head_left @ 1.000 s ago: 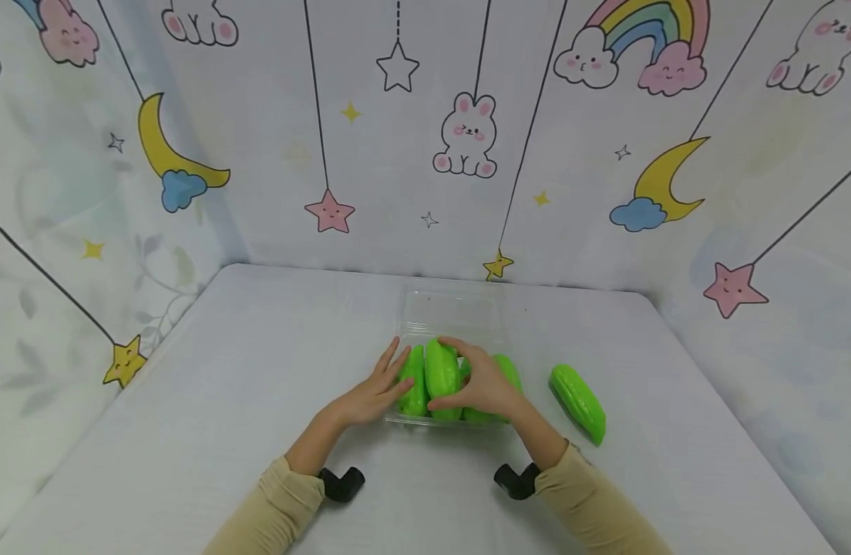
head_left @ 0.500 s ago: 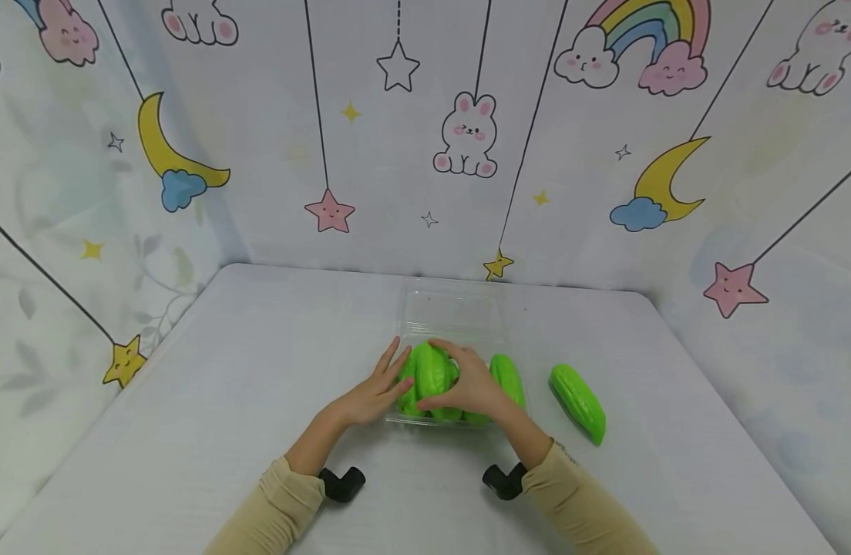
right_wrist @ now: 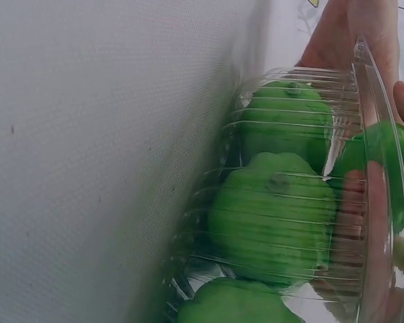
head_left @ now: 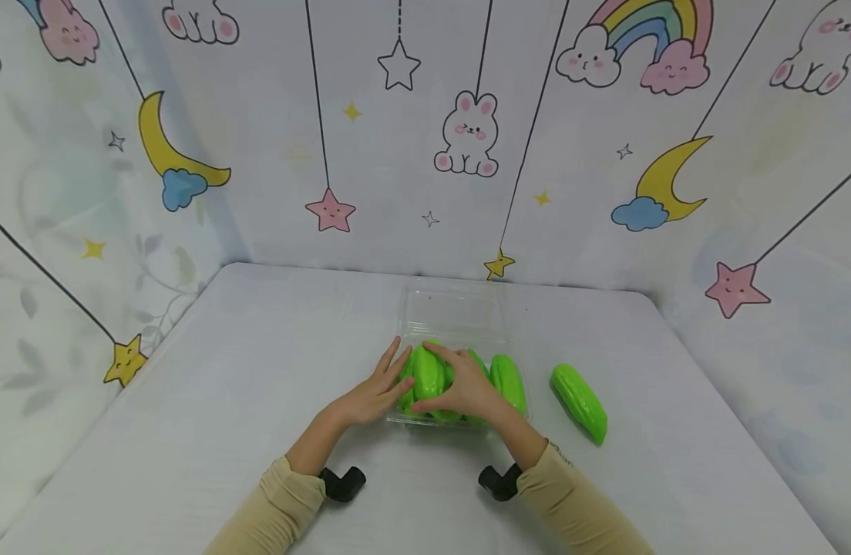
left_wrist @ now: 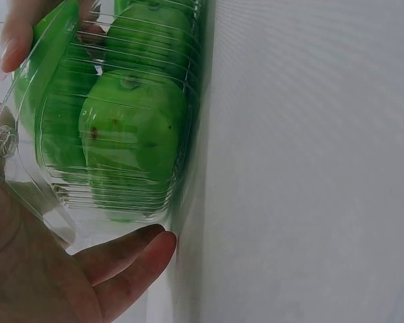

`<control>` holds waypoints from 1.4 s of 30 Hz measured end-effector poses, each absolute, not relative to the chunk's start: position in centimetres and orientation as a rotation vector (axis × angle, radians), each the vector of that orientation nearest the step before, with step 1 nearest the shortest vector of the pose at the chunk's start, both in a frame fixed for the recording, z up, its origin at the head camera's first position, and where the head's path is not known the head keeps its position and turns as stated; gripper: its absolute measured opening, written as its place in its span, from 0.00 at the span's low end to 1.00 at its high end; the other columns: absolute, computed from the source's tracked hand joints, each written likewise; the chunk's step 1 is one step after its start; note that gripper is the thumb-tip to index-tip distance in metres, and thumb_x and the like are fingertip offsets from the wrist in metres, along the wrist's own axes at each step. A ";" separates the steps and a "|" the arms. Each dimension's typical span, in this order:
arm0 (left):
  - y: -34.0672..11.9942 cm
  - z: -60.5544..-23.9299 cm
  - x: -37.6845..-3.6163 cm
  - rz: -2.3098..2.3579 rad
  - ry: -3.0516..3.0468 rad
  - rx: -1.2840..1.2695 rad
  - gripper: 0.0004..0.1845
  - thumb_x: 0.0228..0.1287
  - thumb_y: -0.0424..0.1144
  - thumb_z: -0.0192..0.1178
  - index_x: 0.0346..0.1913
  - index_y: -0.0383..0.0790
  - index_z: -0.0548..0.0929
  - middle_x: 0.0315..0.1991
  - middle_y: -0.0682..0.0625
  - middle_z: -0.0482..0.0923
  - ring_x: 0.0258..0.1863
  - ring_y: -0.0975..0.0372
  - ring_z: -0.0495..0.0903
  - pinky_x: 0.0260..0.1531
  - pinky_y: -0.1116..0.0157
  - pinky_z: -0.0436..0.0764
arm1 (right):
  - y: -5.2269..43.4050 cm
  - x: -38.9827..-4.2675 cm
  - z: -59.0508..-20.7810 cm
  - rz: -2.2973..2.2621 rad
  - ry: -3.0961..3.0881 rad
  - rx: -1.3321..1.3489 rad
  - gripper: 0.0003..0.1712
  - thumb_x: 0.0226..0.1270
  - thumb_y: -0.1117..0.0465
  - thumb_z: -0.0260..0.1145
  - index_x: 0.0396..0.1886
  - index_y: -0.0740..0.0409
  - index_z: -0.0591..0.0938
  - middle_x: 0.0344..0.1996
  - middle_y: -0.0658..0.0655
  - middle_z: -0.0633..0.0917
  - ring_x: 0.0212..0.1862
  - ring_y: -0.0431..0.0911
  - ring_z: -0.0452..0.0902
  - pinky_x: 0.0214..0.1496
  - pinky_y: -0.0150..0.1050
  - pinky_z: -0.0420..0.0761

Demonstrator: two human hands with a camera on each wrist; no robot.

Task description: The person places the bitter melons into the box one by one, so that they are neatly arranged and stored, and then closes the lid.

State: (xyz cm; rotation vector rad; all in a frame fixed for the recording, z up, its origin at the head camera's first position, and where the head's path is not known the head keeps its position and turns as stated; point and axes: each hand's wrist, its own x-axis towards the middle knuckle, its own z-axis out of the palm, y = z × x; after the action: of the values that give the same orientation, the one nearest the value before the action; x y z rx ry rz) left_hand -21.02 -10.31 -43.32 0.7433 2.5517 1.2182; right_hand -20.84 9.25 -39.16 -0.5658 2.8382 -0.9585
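A clear plastic clamshell box (head_left: pixel 460 308) sits mid-table with its lid folded open at the back. Several green gourds (head_left: pixel 507 381) lie in its tray. My right hand (head_left: pixel 453 378) curls over the top gourd (head_left: pixel 427 371), holding it on the left part of the pile. My left hand (head_left: pixel 387 378) rests with straight fingers against the box's left wall. In the left wrist view my palm (left_wrist: pixel 67 282) presses the ribbed tray wall (left_wrist: pixel 27 168), with gourds (left_wrist: pixel 131 134) behind it. The right wrist view shows gourds (right_wrist: pixel 276 222) through the tray wall (right_wrist: pixel 374 168).
One loose green gourd (head_left: pixel 580 402) lies on the white table (head_left: pixel 259 370) right of the box. Patterned cloth walls (head_left: pixel 425 139) close in the table at the back and both sides. Black wrist mounts (head_left: pixel 344 483) hang near the front edge.
My right hand has slid the top gourd leftward across the pile, uncovering the rightmost gourd in the tray. The left hand, the box and the loose gourd have stayed put.
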 end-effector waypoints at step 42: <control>-10.7 -43.5 -21.2 1.214 2.566 0.747 0.35 0.72 0.52 0.38 0.72 0.39 0.40 0.71 0.44 0.24 0.69 0.46 0.37 0.61 0.44 0.53 | 16.9 -21.1 -37.1 -1.319 2.812 -0.478 0.54 0.37 0.47 0.78 0.68 0.45 0.63 0.59 0.60 0.68 0.28 0.41 0.79 0.48 0.53 0.73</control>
State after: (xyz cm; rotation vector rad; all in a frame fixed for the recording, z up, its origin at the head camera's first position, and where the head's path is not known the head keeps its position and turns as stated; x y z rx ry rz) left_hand -21.16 -10.69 -43.46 0.7474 2.5664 1.2136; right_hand -21.11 16.91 -37.07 -0.4784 2.8121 -1.3194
